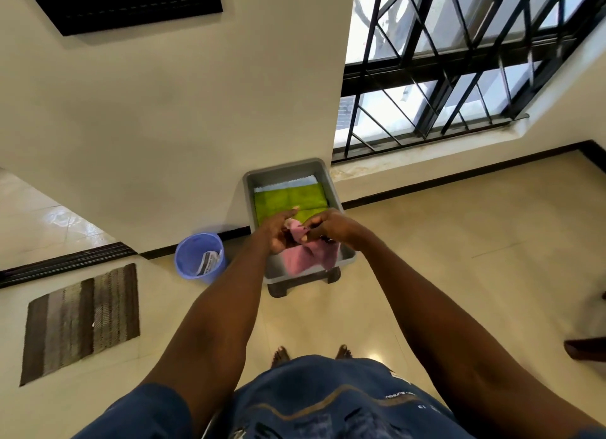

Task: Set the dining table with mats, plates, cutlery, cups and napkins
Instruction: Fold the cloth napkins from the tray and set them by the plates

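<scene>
Two hands meet above a grey plastic tub (254,184), both engaged with one pink napkin (310,253); the left hand (277,230) holds the upper corner of the cloth, its fingers partly extended over the green cloths behind and its thumb against the fabric; the right hand (328,225) pinches the same upper edge with curled fingers, just beside the left; the two hands touch or nearly touch at the cloth. The pink napkin hangs from that grip, its lower part draping into the near end of the tub and reaching toward the near rim. Inside the tub, folded green napkins (290,201) lie flat across the middle; a pale blue cloth (285,186) with a zigzag edge shows at the far end, partly under the green ones. The tub rests on a dark low stool (303,283), only its near edge visible, set against the cream wall (164,111) below a corner. To the left of the tub, on the tiled floor (459,258), stands a blue plastic bin (200,256) containing a printed wrapper; further left lies a brown striped doormat (82,324). A barred window (442,61) occupies the upper right; a dark picture frame (124,6) hangs at upper left. Bare toes (280,355) and a blue shirt (328,402) appear at the bottom.
</scene>
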